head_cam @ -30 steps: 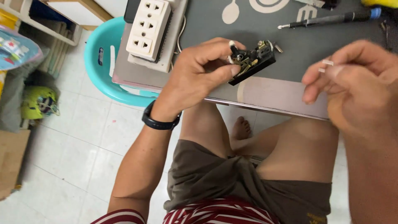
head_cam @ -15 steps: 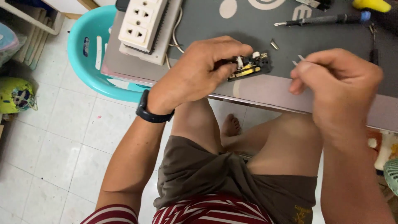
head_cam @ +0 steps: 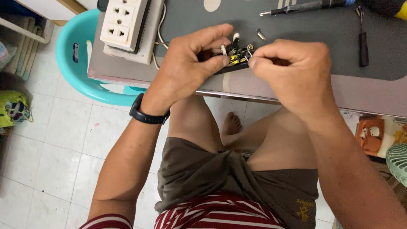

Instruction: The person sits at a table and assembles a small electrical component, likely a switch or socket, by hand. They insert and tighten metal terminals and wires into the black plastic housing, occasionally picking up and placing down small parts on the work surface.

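My left hand (head_cam: 193,63) grips a small black electrical part (head_cam: 234,57) with metal contacts and yellow and white bits, held just above the near edge of the grey table (head_cam: 296,25). My right hand (head_cam: 292,70) has its thumb and forefinger pinched at the part's right end, on a small metal piece that is too small to make out. A black watch (head_cam: 146,114) is on my left wrist.
A cream multi-socket power strip (head_cam: 125,23) lies at the table's left. A loose screw (head_cam: 261,34), a long screwdriver (head_cam: 303,7) and a small black screwdriver (head_cam: 363,40) lie on the mat. A turquoise plastic stool (head_cam: 78,63) stands left of my knees.
My right hand has moved left from apart to meet the part in my left hand. My left hand has kept hold of the part throughout.
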